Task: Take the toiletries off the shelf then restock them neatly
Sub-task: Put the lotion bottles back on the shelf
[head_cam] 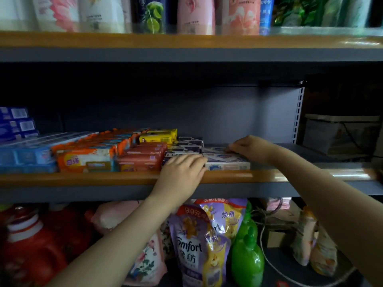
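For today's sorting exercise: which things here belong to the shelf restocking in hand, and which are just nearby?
In the job: left hand, right hand, white soap boxes, dark soap boxes.
Nearby: orange packs, Comfort pouch, green bottle.

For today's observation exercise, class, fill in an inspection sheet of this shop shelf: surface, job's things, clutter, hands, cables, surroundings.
Surface: middle shelf, orange front lip, bare at right.
Job's things: soap boxes at right end of row; dark boxes, red packs, orange packs, blue boxes leftward.
Clutter: nothing seen.
Hands: left hand rests over the shelf lip beside the soap boxes; right hand touches a rear box, grip unclear.
Cables: cord on lower shelf.
Surroundings: bottles above; softener pouch, green bottle below.
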